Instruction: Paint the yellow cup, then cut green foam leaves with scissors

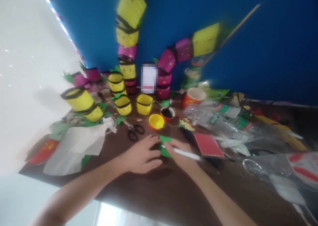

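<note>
A small green piece of paper point(166, 146) lies on the brown table point(149, 196). My left hand point(141, 155) rests at the left edge of the paper, fingers spread and holding nothing. From the right, my right hand point(182, 156) grips a white pen point(187, 153), whose tip end points left over the green paper. Just behind the paper stands a small cup with a yellow inside point(156, 121), beside a cup with dark contents point(167, 113). Black-handled scissors point(135, 132) lie behind my left hand.
Yellow cups point(144, 104) and stacked yellow and magenta cups point(164, 79) stand at the back by a blue wall. Clear plastic bottles point(218, 121) and a red card point(208, 145) lie on the right. White sheeting point(74, 150) covers the left side.
</note>
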The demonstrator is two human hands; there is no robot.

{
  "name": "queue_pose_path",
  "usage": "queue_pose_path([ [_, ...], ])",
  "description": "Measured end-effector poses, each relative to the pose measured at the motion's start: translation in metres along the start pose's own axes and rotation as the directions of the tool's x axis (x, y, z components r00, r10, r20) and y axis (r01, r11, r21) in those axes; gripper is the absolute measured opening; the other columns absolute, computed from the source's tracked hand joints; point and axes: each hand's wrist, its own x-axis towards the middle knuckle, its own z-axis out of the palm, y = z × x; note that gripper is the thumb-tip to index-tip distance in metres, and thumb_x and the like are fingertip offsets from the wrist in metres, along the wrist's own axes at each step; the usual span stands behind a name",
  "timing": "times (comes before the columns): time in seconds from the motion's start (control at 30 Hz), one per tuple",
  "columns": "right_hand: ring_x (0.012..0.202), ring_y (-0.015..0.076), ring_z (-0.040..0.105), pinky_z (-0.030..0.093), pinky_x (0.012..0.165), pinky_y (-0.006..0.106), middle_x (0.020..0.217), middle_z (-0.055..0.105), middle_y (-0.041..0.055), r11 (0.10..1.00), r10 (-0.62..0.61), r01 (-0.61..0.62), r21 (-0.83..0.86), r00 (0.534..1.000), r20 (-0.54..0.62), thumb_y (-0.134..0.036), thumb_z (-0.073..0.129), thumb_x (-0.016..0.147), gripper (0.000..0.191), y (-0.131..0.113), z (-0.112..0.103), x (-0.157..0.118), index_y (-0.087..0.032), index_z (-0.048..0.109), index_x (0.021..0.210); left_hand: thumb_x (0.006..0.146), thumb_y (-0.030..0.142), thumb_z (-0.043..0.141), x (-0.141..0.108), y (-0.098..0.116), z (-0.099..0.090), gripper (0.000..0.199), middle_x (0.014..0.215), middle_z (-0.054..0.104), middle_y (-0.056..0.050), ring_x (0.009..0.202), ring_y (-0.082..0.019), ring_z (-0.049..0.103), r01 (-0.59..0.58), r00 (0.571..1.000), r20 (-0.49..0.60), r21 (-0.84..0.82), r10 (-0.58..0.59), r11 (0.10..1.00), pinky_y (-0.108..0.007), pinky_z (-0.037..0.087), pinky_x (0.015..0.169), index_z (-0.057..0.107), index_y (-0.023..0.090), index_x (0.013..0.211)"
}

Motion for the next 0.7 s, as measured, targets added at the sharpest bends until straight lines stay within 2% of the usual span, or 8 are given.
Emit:
queue_pose_path([
  [0.37,0.045,0.0085,0.040,0.032,0.045,0.019,0.045,0.043,-0.0036,0.995,-0.052,0.045,-0.084,0.995,-0.086,-0.040,0.042,0.084,0.042,-0.0039,-0.0043,-0.0039,-0.019,0.044,0.048,0.088,0.041,0.038,0.0003,0.0000,-0.0013,0.036,0.130,0.046,-0.015,0.128,-0.028,0.037,0.004,1.000,0.014,0.000,-0.004,1.000,-0.048,0.022,0.110,0.063,0.018,0.097],
  [0.53,0.047,0.0094,0.042,0.034,0.047,0.020,0.047,0.048,-0.0025,0.997,-0.034,0.026,-0.074,0.995,-0.097,-0.039,0.043,0.084,0.039,-0.0043,-0.0055,-0.0043,-0.018,0.048,0.051,0.088,0.042,0.038,-0.0002,-0.0002,-0.0015,0.036,0.133,0.044,-0.015,0.128,-0.028,0.037,0.006,1.000,0.019,-0.008,-0.006,1.000,-0.048,0.022,0.110,0.063,0.018,0.096],
  [0.7,0.046,0.0087,0.040,0.032,0.046,0.019,0.047,0.043,-0.0037,0.997,0.012,-0.023,-0.076,0.991,-0.135,-0.038,0.044,0.084,0.039,-0.0037,-0.0053,-0.0037,-0.018,0.046,0.051,0.088,0.042,0.038,-0.0012,-0.0017,0.0007,0.035,0.134,0.043,-0.015,0.129,-0.028,0.035,-0.001,1.000,0.017,-0.001,0.001,1.000,-0.049,0.023,0.109,0.063,0.018,0.095],
])
